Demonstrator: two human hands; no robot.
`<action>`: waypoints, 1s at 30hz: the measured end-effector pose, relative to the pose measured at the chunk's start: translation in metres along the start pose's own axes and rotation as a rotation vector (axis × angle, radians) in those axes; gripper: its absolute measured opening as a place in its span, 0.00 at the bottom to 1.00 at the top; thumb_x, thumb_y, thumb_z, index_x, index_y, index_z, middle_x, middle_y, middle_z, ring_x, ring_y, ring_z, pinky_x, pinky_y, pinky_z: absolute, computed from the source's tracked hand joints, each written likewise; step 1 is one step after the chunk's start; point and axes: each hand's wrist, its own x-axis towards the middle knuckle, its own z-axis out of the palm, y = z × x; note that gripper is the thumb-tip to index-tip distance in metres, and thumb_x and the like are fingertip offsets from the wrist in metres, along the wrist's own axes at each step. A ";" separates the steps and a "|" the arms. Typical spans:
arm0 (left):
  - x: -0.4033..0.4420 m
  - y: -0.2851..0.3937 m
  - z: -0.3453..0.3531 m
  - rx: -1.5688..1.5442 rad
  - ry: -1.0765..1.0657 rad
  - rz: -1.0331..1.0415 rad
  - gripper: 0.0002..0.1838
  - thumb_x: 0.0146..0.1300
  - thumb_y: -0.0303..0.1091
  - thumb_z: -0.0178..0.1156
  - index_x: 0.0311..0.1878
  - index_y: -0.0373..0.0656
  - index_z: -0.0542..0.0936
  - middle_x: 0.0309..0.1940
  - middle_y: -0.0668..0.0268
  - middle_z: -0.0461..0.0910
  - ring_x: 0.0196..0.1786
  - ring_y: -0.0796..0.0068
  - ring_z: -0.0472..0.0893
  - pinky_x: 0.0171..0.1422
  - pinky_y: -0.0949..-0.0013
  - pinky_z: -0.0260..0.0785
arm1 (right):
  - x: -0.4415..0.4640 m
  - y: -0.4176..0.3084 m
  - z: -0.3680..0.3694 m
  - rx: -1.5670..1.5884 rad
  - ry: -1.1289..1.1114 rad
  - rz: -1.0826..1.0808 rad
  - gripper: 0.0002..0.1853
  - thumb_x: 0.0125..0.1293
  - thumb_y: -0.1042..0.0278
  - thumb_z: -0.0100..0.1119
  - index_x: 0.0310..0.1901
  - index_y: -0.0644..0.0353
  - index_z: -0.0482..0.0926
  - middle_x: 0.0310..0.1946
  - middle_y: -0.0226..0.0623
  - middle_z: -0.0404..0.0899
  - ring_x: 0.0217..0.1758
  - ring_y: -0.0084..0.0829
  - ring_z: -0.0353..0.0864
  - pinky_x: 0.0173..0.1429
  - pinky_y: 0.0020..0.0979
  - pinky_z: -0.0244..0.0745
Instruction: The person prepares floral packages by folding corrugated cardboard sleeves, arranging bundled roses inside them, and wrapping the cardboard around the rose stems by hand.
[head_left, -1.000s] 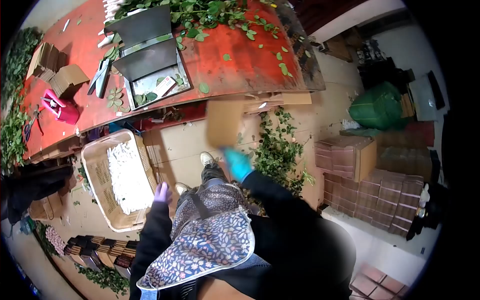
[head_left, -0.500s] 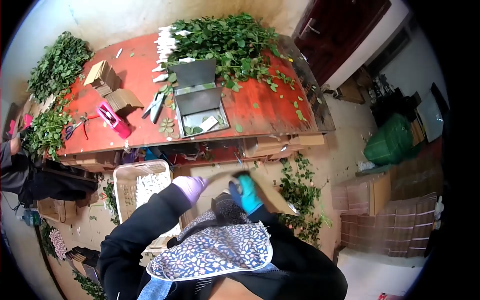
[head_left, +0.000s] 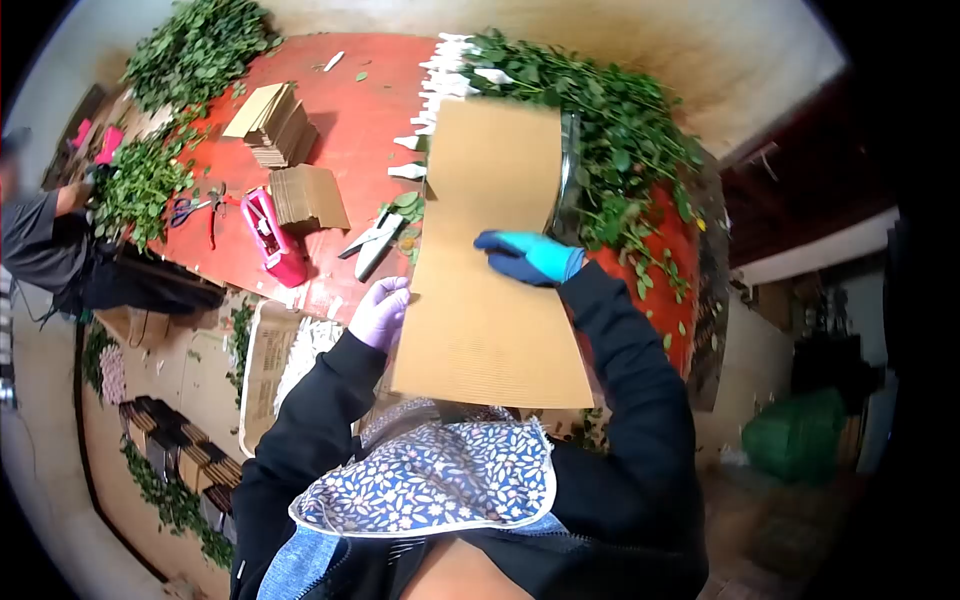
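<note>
A long tan cardboard sheet (head_left: 490,330) lies before me, its far part over the metal tray (head_left: 570,165) and its near end over the table's front edge. My right hand (head_left: 530,257), in a teal and navy glove, rests flat on its middle, fingers stretched to the left. At the sheet's left edge is my left hand (head_left: 382,312) in a light purple glove, its bent fingers closed at the edge. Left of the sheet, a white and dark stapler-like tool (head_left: 372,243) lies on the red table (head_left: 385,100).
Leafy stems (head_left: 620,120) with white-sleeved heads lie at the back. Left are folded cardboard stacks (head_left: 280,125), a pink tool (head_left: 272,240), red pliers (head_left: 214,210) and more stems (head_left: 200,50). A crate (head_left: 262,370) of white pieces stands below. Another person (head_left: 50,230) is far left.
The cardboard sheet has come up from beside my lap onto the table, covering most of the metal tray. Both hands moved forward with it, and my view has turned.
</note>
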 end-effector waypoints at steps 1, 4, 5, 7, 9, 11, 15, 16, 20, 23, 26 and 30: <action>0.003 0.009 -0.004 -0.021 0.041 -0.054 0.18 0.66 0.33 0.61 0.55 0.44 0.68 0.40 0.64 0.77 0.36 0.72 0.79 0.37 0.68 0.75 | 0.009 0.009 -0.004 -0.123 -0.177 0.022 0.24 0.69 0.60 0.58 0.62 0.62 0.72 0.60 0.48 0.75 0.64 0.41 0.75 0.66 0.37 0.69; 0.023 0.024 -0.018 0.121 0.143 0.085 0.18 0.68 0.34 0.59 0.56 0.44 0.66 0.38 0.64 0.76 0.31 0.78 0.76 0.30 0.72 0.72 | 0.023 0.044 0.011 -0.270 -0.290 0.007 0.28 0.69 0.51 0.55 0.65 0.59 0.71 0.66 0.51 0.68 0.70 0.48 0.66 0.72 0.41 0.62; 0.032 0.027 -0.024 0.202 0.130 0.209 0.17 0.68 0.33 0.58 0.56 0.43 0.66 0.39 0.63 0.76 0.32 0.78 0.76 0.32 0.73 0.72 | 0.027 0.048 0.015 -0.271 -0.330 0.023 0.28 0.69 0.49 0.54 0.65 0.59 0.71 0.68 0.51 0.67 0.71 0.49 0.65 0.73 0.42 0.61; 0.040 0.035 -0.030 0.330 0.105 0.269 0.17 0.72 0.37 0.53 0.59 0.39 0.68 0.46 0.59 0.78 0.43 0.73 0.78 0.46 0.70 0.73 | 0.031 0.048 0.023 -0.359 -0.431 0.067 0.29 0.69 0.48 0.55 0.64 0.57 0.72 0.67 0.52 0.67 0.72 0.50 0.64 0.73 0.44 0.60; 0.054 0.050 -0.012 0.762 -0.201 0.497 0.21 0.75 0.42 0.47 0.61 0.37 0.72 0.53 0.59 0.77 0.53 0.70 0.76 0.61 0.68 0.67 | 0.034 0.043 0.020 -0.380 -0.388 0.025 0.30 0.66 0.45 0.55 0.61 0.59 0.74 0.65 0.50 0.71 0.68 0.49 0.68 0.70 0.44 0.64; 0.083 0.019 -0.032 0.598 -0.453 0.327 0.25 0.77 0.48 0.41 0.59 0.37 0.76 0.54 0.61 0.79 0.49 0.72 0.78 0.59 0.69 0.68 | 0.040 0.032 0.012 -0.350 -0.418 0.047 0.29 0.67 0.48 0.56 0.61 0.60 0.74 0.64 0.51 0.71 0.67 0.50 0.69 0.70 0.44 0.64; 0.103 -0.007 -0.049 0.465 -0.470 -0.292 0.29 0.78 0.52 0.40 0.56 0.33 0.78 0.51 0.59 0.81 0.57 0.68 0.78 0.68 0.66 0.66 | 0.046 0.022 0.011 -0.447 -0.317 0.006 0.28 0.62 0.50 0.60 0.59 0.60 0.75 0.60 0.48 0.74 0.63 0.49 0.72 0.66 0.45 0.67; 0.109 -0.013 -0.056 0.447 -0.487 -0.317 0.29 0.77 0.52 0.40 0.55 0.33 0.78 0.50 0.59 0.82 0.57 0.68 0.79 0.68 0.66 0.66 | 0.048 0.020 0.014 -0.526 -0.241 -0.042 0.30 0.61 0.50 0.61 0.61 0.60 0.73 0.60 0.48 0.73 0.64 0.49 0.71 0.67 0.45 0.65; 0.118 -0.005 -0.062 0.426 -0.558 -0.353 0.30 0.77 0.53 0.40 0.53 0.33 0.79 0.49 0.61 0.82 0.55 0.68 0.79 0.67 0.66 0.66 | 0.058 0.029 0.030 -0.635 -0.259 0.027 0.39 0.60 0.48 0.62 0.69 0.58 0.64 0.70 0.49 0.62 0.71 0.50 0.63 0.70 0.48 0.59; 0.123 0.001 -0.061 0.386 -0.578 -0.382 0.27 0.76 0.53 0.43 0.53 0.36 0.80 0.48 0.62 0.83 0.54 0.70 0.79 0.66 0.66 0.67 | 0.061 0.036 0.043 -0.805 -0.320 0.070 0.42 0.58 0.44 0.62 0.70 0.59 0.63 0.72 0.49 0.58 0.72 0.50 0.60 0.70 0.51 0.58; 0.136 -0.006 -0.065 0.515 -0.616 -0.390 0.25 0.75 0.50 0.50 0.57 0.37 0.79 0.52 0.59 0.83 0.55 0.68 0.80 0.65 0.66 0.68 | 0.063 0.038 0.053 -0.787 -0.338 0.155 0.44 0.56 0.43 0.63 0.70 0.57 0.62 0.73 0.48 0.55 0.74 0.50 0.56 0.71 0.54 0.54; 0.140 -0.001 -0.055 0.823 -0.704 -0.011 0.33 0.71 0.50 0.55 0.70 0.37 0.65 0.63 0.49 0.71 0.65 0.57 0.73 0.71 0.61 0.62 | 0.057 0.029 0.055 -0.731 -0.272 0.211 0.43 0.56 0.46 0.64 0.70 0.55 0.62 0.73 0.47 0.55 0.74 0.49 0.55 0.73 0.54 0.52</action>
